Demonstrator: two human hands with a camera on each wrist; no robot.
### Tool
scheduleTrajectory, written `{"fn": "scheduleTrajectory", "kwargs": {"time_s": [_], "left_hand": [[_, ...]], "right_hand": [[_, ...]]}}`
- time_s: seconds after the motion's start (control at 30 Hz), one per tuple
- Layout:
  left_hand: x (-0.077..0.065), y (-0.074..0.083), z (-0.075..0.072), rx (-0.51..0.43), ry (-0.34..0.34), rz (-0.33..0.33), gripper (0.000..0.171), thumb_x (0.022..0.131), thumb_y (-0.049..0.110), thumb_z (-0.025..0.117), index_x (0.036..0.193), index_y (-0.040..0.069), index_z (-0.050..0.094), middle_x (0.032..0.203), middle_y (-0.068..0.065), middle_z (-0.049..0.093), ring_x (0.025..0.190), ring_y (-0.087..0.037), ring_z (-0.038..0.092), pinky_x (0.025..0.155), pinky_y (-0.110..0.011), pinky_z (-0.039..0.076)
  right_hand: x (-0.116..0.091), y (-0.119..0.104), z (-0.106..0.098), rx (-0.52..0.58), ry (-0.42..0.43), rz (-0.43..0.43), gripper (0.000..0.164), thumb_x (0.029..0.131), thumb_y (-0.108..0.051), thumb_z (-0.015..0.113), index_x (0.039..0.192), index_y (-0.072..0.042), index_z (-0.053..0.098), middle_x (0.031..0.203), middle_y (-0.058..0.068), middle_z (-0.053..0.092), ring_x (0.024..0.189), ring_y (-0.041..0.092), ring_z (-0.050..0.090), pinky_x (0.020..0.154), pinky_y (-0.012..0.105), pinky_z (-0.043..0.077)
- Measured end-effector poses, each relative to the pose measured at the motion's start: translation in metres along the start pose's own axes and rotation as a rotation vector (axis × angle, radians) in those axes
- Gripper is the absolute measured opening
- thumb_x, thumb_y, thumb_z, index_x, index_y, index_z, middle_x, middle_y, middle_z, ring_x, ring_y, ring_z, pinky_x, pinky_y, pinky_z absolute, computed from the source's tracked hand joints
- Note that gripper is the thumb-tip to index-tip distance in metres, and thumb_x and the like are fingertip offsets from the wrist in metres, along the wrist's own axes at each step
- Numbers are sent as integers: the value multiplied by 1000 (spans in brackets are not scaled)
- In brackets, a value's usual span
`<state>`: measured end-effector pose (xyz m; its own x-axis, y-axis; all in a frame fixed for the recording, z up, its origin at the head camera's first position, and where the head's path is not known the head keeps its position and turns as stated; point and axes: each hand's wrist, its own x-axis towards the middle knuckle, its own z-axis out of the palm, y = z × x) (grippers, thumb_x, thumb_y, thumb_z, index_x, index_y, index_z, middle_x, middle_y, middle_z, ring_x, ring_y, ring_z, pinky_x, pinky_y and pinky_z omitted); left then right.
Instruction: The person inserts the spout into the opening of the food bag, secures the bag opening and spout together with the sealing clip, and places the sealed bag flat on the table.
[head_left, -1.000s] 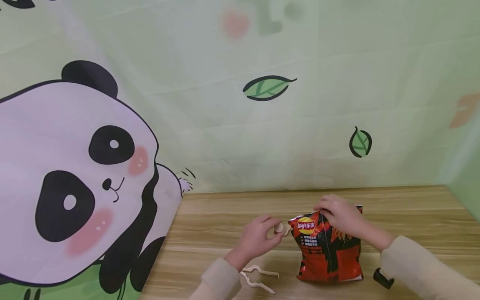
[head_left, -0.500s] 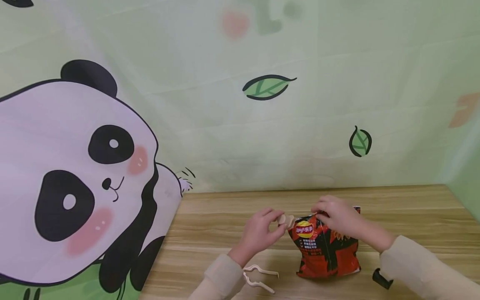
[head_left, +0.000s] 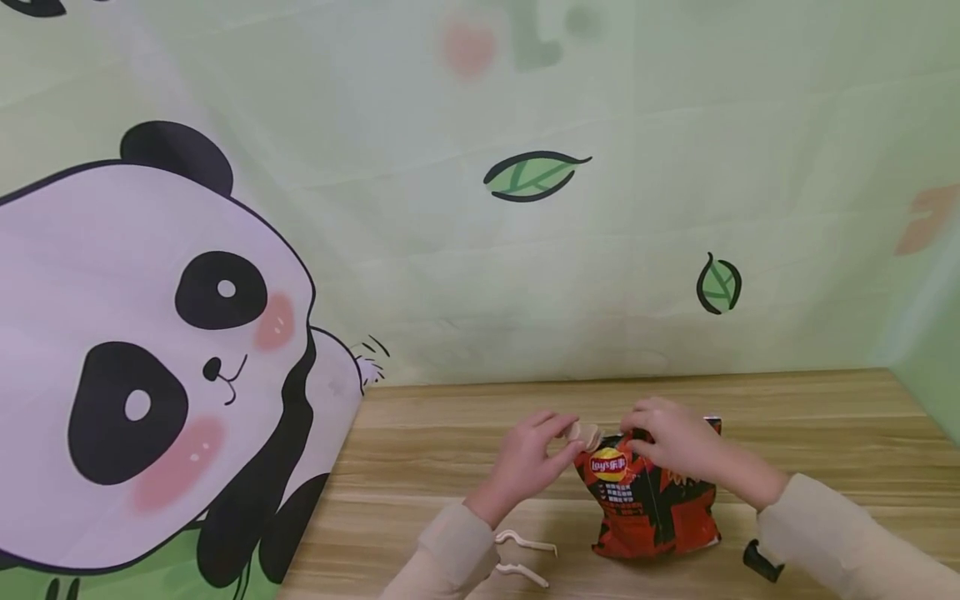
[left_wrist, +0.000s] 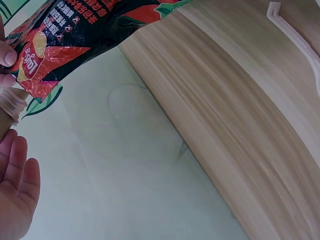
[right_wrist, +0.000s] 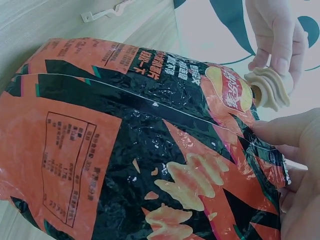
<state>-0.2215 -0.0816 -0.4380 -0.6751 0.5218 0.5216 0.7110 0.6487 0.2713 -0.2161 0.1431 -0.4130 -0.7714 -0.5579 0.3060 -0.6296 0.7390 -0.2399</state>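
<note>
A red and black Lay's chip bag [head_left: 652, 517] stands upright on the wooden table. My right hand [head_left: 678, 446] pinches its top edge; in the right wrist view the thumb [right_wrist: 285, 129] lies on the bag's printed face with fingers behind. My left hand [head_left: 525, 462] holds a small beige wavy-edged clip [right_wrist: 270, 89] between thumb and fingers. In the head view that clip overlaps the bag's upper left corner, right at the top edge. The left wrist view catches only part of the clip [left_wrist: 11, 106], beside the bag's corner.
Two thin, bent beige strips [head_left: 525, 572] lie on the table [head_left: 420, 467] near the left sleeve, partly covered by it. A small black piece [head_left: 762, 562] sits beside the right forearm. Behind the table hangs a pale green cloth [head_left: 450, 317] printed with a panda.
My left hand has moved right with the beige clip, from beside the bag to its upper left corner. The right hand keeps its grip on the top edge; the bag has shifted slightly left.
</note>
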Motion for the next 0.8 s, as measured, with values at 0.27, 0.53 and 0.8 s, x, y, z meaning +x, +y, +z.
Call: {"fn": "scheduleTrajectory", "kwargs": {"time_s": [0.27,0.53,0.8], "left_hand": [[3,2,-1,5,-104,-23,36,86,33,55,114,11,59,96,1,60,84,-8,57,70,-20,46],[3,2,1,25,-110,-14,34,86,32,56,113,12,59,95,1,60,81,-8,57,68,-18,45],[3,2,2,45,-117,-21,34,85,33,56,113,13,59,97,2,61,80,-8,57,66,-18,45]], "right_hand": [[0,2,4,-24,9,-1,15,73,-20,71,86,-13,67,82,-3,59,76,12,55,65,30,47],[-1,0,7,-39,0,1,18,72,-22,71,88,-12,67,82,-3,59,74,12,54,63,29,46],[-2,-2,7,-42,-1,0,18,72,-23,71,87,-13,67,80,-4,57,72,10,53,61,27,45]]}}
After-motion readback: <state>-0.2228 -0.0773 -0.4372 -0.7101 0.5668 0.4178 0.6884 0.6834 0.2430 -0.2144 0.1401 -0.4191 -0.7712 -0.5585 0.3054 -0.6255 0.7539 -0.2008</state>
